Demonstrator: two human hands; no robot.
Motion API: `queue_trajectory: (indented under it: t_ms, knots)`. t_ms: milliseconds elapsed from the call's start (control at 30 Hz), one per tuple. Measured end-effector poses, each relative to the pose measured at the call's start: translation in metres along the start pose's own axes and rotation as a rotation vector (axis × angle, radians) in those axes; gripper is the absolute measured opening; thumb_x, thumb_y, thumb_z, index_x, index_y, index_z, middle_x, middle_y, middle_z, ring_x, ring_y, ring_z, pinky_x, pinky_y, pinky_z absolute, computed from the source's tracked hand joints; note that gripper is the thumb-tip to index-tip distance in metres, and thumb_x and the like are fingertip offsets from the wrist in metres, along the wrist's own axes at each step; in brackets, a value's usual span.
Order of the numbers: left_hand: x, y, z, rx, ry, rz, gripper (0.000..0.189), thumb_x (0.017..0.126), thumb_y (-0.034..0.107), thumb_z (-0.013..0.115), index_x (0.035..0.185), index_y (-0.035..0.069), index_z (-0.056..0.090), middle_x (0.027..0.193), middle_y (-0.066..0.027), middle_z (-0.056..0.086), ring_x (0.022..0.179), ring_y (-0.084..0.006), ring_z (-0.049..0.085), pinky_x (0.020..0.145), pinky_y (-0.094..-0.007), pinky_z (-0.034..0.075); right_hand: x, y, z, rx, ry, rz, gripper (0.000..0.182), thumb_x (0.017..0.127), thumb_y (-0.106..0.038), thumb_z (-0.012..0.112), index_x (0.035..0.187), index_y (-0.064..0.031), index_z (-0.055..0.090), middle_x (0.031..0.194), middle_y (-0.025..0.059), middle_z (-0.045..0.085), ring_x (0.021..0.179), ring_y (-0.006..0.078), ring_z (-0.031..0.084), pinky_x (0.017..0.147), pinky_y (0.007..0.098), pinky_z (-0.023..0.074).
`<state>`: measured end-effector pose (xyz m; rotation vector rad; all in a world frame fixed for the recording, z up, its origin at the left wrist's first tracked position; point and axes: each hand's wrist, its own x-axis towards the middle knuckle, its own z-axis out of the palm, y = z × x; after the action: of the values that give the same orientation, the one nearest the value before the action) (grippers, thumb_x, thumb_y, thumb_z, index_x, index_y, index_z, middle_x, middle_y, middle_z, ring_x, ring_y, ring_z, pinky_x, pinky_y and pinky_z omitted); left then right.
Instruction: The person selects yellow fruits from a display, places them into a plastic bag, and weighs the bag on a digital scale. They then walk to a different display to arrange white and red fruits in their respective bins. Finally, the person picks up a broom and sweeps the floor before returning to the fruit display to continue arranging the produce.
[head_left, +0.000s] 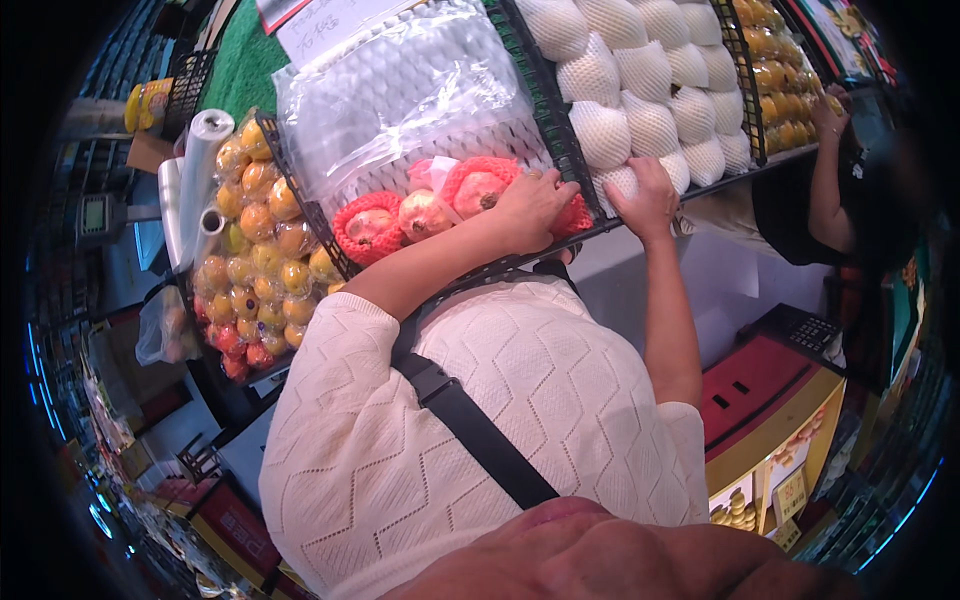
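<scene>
My left hand (534, 208) reaches across the front of a black crate and curls over a fruit in a red foam net (574, 217), which it mostly hides. Left of it lie pomegranates: one in a red foam net (480, 193), a bare one (424, 214) and another netted one (368, 226). Clear plastic film (405, 97) covers the padding behind them. In the neighbouring crate, my right hand (649, 196) grasps a fruit in a white foam net (619, 184) at the front corner. Rows of white-netted fruit (646, 75) fill that crate.
Plastic-wrapped orange fruit (262, 225) is heaped at the left, beside plastic film rolls (206, 139) and a scale (97, 216). At the far right another person's hand (830, 111) is at wrapped fruit (780, 82). A red-topped counter (757, 390) stands at lower right.
</scene>
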<state>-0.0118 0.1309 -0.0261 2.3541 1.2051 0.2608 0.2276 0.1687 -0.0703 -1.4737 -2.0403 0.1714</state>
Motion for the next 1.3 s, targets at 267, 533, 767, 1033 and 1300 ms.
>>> queue_trajectory:
  t_ms: [267,533,767,1033,1300]
  knots:
    - [-0.089,-0.042,-0.044,-0.189,0.406,-0.181,0.025,0.071,0.006,0.071,0.095,0.004,0.061,0.100,-0.0153,0.059,0.096,-0.0387,0.060,0.083,-0.0474,0.049,-0.002,0.007,0.001,-0.044,-0.029,-0.026,0.044,0.068,-0.029,0.081,0.102,-0.0057,0.065,0.100,0.0131,0.064,0.095,0.0350,0.063,0.083,0.0443,0.0511]
    - [-0.145,-0.063,-0.037,0.205,0.150,-0.363,0.070,0.063,0.010,0.078,0.128,0.010,0.054,0.121,-0.0163,0.054,0.110,-0.0362,0.058,0.089,-0.0463,0.049,-0.002,0.004,0.002,-0.043,-0.032,-0.011,0.045,0.069,-0.030,0.082,0.102,-0.0052,0.066,0.101,0.0138,0.064,0.096,0.0355,0.063,0.084,0.0445,0.0508]
    - [-0.135,-0.068,-0.040,0.202,0.024,-0.412,0.085,0.060,0.013,0.081,0.138,0.010,0.049,0.129,-0.0163,0.051,0.117,-0.0357,0.054,0.093,-0.0467,0.047,-0.004,0.009,0.003,-0.033,-0.015,-0.006,0.044,0.068,-0.031,0.081,0.101,-0.0054,0.067,0.101,0.0141,0.065,0.096,0.0358,0.063,0.085,0.0444,0.0509]
    - [-0.143,-0.087,-0.021,-0.448,0.570,-0.494,0.072,0.075,0.017,0.083,0.135,0.000,0.047,0.124,-0.0184,0.055,0.108,-0.0283,0.061,0.095,-0.0382,0.051,-0.004,-0.001,0.001,-0.036,0.014,0.006,0.043,0.066,-0.033,0.082,0.097,-0.0060,0.068,0.099,0.0131,0.066,0.095,0.0341,0.064,0.083,0.0431,0.0519]
    - [-0.143,-0.145,-0.037,-1.890,0.918,-0.731,0.071,0.089,0.021,0.075,0.138,-0.007,0.031,0.130,-0.0277,0.046,0.116,-0.0418,0.057,0.093,-0.0437,0.056,-0.007,0.004,0.001,-0.062,0.036,0.026,0.043,0.067,-0.038,0.080,0.096,-0.0087,0.069,0.097,0.0122,0.065,0.094,0.0323,0.064,0.084,0.0428,0.0523]
